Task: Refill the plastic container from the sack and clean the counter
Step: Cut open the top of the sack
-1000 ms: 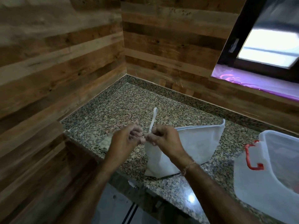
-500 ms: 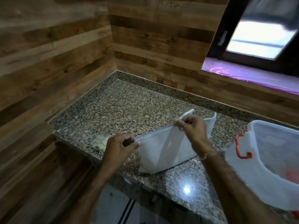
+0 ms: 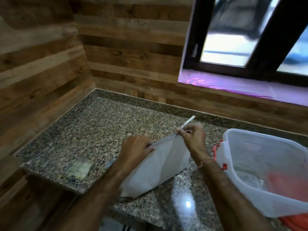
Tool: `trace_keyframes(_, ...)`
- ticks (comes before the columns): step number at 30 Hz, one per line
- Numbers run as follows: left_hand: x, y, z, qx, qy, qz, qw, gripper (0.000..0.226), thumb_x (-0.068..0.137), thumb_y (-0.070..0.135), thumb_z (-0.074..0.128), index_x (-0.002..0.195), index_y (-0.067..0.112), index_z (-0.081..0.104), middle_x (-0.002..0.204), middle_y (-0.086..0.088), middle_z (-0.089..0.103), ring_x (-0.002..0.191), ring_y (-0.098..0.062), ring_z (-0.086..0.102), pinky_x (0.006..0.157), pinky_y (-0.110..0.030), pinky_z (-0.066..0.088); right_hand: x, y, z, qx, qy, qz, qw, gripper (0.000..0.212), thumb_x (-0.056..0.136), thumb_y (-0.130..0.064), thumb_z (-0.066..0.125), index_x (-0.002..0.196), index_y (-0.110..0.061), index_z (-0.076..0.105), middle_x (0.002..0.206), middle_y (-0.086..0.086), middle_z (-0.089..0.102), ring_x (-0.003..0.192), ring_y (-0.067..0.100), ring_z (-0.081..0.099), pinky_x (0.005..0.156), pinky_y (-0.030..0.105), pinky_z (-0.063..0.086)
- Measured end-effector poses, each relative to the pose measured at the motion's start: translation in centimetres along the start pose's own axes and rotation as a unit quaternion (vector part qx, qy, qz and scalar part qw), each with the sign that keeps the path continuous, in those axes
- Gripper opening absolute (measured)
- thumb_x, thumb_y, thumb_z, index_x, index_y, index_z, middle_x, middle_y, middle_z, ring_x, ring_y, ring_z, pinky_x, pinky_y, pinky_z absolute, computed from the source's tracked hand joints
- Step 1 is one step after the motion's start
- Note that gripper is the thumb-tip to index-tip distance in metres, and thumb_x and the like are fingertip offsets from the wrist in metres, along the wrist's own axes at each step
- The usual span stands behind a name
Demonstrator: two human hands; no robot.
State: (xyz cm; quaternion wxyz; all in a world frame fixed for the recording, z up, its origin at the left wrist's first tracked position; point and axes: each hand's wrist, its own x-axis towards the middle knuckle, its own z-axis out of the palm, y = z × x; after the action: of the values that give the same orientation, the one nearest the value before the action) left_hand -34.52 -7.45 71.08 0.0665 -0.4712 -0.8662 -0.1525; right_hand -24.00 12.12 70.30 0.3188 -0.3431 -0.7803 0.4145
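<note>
Speckled granite surface (image 3: 103,124) fills the corner, wood-plank walls at left and back, dark-framed window up right w/ a purple sill. Far right, the plastic container (image 3: 283,204) sits on the surface: translucent, top open, red latch (image 3: 216,150) on its left side, something orange-red blurred inside, can't tell what. Just left of it, near the front edge, there's the sack (image 3: 160,167): white, standing on its base, leaning a bit, top edge running as one line betw. the two hands. Left hand (image 3: 135,150) grips the left end of that top edge, fingers curled over it. Right hand (image 3: 193,139) is at the other end, pinching a narrow white strip (image 3: 188,122) that sticks up and away past the fingers; thin thread band on that wrist. Over to the left, close to the front edge and well apart from the sack, a small clear packet (image 3: 80,169) lies flat, pale bits inside, too blurred to name.
</note>
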Motion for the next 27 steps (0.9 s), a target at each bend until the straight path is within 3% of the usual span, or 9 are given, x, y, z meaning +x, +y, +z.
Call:
trace_keyframes(4,-0.9,-3.1,0.5,-0.025,0.028,0.029,0.999,0.028,0.091,0.05,0.068,0.078,0.025,0.07,0.071,0.01,0.067,0.068,-0.012,0.065,0.054,-0.027,0.034,4.1,2.5,-3.5,0.053,0.055,0.102,0.992,0.031,0.081,-0.02,0.085,0.058,-0.007,0.069,0.051,-0.004,0.057,0.049,0.009,0.048,0.058,0.026,0.042)
trace_keyframes(8,-1.6,-3.7,0.1,-0.002,0.046,-0.003,0.999,0.033,0.09,0.051,0.063,0.068,0.028,0.059,0.061,0.013,0.05,0.059,-0.009,0.055,0.048,-0.023,0.029,4.6,3.7,-1.8,0.133,0.005,0.158,0.979,0.025,0.095,-0.017,0.071,0.079,0.002,0.067,0.067,0.012,0.065,0.04,0.005,0.056,0.051,0.027,0.044)
trace_keyframes(11,-2.4,-4.3,0.0,-0.005,0.025,-0.054,0.998,0.038,0.093,0.049,0.07,0.065,0.028,0.053,0.06,0.007,0.054,0.06,-0.01,0.054,0.052,-0.029,0.035,3.6,3.7,-0.3,0.227,-0.051,0.192,0.953,0.016,0.105,-0.024,0.055,0.098,-0.01,0.059,0.085,0.011,0.063,0.052,0.009,0.064,0.044,0.024,0.042)
trace_keyframes(17,-7.4,-8.1,-0.8,-0.043,0.022,-0.224,0.973,0.03,0.081,0.052,0.081,0.08,0.023,0.071,0.071,0.004,0.064,0.071,-0.014,0.063,0.058,-0.03,0.041,1.4,4.8,-0.7,0.304,-0.113,0.146,0.935,0.033,0.101,-0.032,0.063,0.12,-0.006,0.062,0.094,0.003,0.064,0.08,0.014,0.06,0.064,0.027,0.048)
trace_keyframes(20,-10.6,-9.3,-0.7,-0.213,0.062,-0.31,0.924,0.035,0.074,0.05,0.083,0.079,0.017,0.072,0.069,0.003,0.065,0.065,-0.011,0.064,0.056,-0.027,0.042,0.5,6.0,-0.7,0.285,-0.159,0.126,0.937,0.021,0.098,-0.025,0.067,0.109,-0.007,0.066,0.094,0.006,0.061,0.082,0.015,0.057,0.066,0.028,0.046)
trace_keyframes(23,-12.3,-8.1,0.5,-0.424,0.123,-0.348,0.827,0.023,0.083,0.021,0.085,0.101,0.008,0.078,0.094,-0.005,0.081,0.089,-0.022,0.077,0.078,-0.034,0.061,0.4,7.1,-0.4,0.265,-0.176,0.135,0.938,0.011,0.099,-0.018,0.067,0.093,-0.01,0.066,0.088,0.003,0.061,0.078,0.015,0.055,0.065,0.028,0.045)
trace_keyframes(25,-13.0,-7.5,1.9,-0.475,0.155,-0.368,0.784,0.022,0.089,0.008,0.079,0.109,0.002,0.076,0.107,-0.012,0.08,0.102,-0.029,0.076,0.09,-0.044,0.06,0.4,7.9,-0.2,0.254,-0.158,0.142,0.943,0.017,0.099,-0.014,0.065,0.083,-0.017,0.064,0.08,0.001,0.059,0.07,0.012,0.052,0.061,0.027,0.041)
trace_keyframes(27,-13.6,-7.5,3.0,-0.471,0.187,-0.395,0.766,0.016,0.087,0.018,0.082,0.095,0.007,0.074,0.099,-0.012,0.077,0.096,-0.027,0.071,0.089,-0.046,0.055,0.4,8.5,0.1,0.255,-0.13,0.143,0.948,0.021,0.099,-0.012,0.064,0.08,-0.018,0.064,0.077,0.001,0.058,0.065,0.008,0.05,0.057,0.024,0.04)
